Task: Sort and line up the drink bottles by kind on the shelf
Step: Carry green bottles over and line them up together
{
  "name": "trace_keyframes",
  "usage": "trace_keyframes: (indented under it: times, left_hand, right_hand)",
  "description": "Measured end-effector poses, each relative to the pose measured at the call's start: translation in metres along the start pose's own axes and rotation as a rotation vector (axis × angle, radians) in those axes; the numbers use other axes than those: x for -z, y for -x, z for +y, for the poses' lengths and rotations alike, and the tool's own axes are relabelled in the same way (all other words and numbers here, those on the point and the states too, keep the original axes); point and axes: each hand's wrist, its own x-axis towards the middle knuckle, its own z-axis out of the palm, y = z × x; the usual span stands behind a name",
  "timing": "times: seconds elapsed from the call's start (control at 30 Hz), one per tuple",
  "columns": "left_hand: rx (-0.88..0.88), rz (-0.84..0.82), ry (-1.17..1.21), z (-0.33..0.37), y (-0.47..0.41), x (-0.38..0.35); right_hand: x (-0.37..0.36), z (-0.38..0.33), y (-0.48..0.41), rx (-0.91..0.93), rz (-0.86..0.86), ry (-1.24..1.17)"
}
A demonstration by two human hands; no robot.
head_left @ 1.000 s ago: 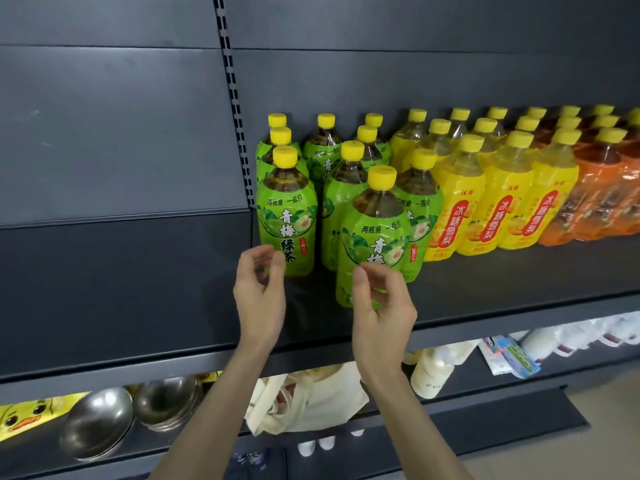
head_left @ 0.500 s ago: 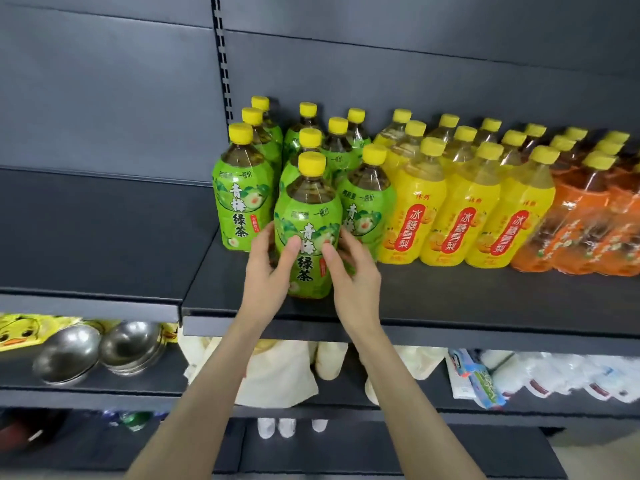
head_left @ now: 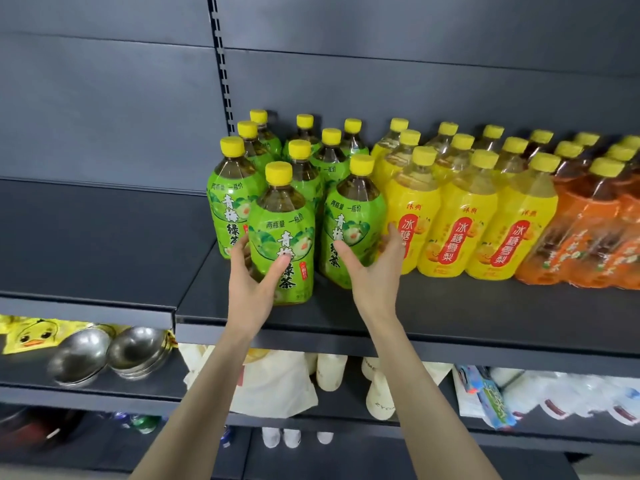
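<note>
Green tea bottles with yellow caps stand grouped at the left of the dark shelf. One green bottle stands nearest the front edge. My left hand grips its lower part, thumb on the label and fingers round its left side. To its right stands a second front green bottle. My right hand is spread before its base, thumb across the label and fingers reaching between it and the yellow pear-drink bottles. Orange-labelled bottles fill the right end.
The shelf section to the left holds no bottles. On the lower shelf are steel bowls, a yellow duck packet, a white bag, pale bottles and wrapped packs.
Both hands held the front green bottle half a second ago. My right hand has let go and moved right to the neighbouring green bottle; my left hand still holds the first.
</note>
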Motion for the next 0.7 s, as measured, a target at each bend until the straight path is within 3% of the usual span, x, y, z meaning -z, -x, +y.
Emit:
trace_keyframes:
  times: [0.13, 0.37, 0.57, 0.7]
  left_hand:
    - [0.024, 0.025, 0.028, -0.004, -0.004, -0.001]
    - [0.009, -0.041, -0.105, -0.012, -0.016, 0.004]
    - [-0.113, -0.095, -0.174, -0.005, -0.011, 0.002]
    - [-0.057, -0.158, -0.104, -0.007, -0.009, 0.008]
  right_hand:
    - [-0.006, 0.003, -0.009, 0.019, 0.022, 0.149]
    - [0.007, 0.009, -0.007, 0.052, -0.074, 0.136]
    - [0.003, 0.007, 0.003, 0.078, -0.005, 0.234]
    - [0.001, 0.009, 0.002, 0.069, 0.018, 0.188]
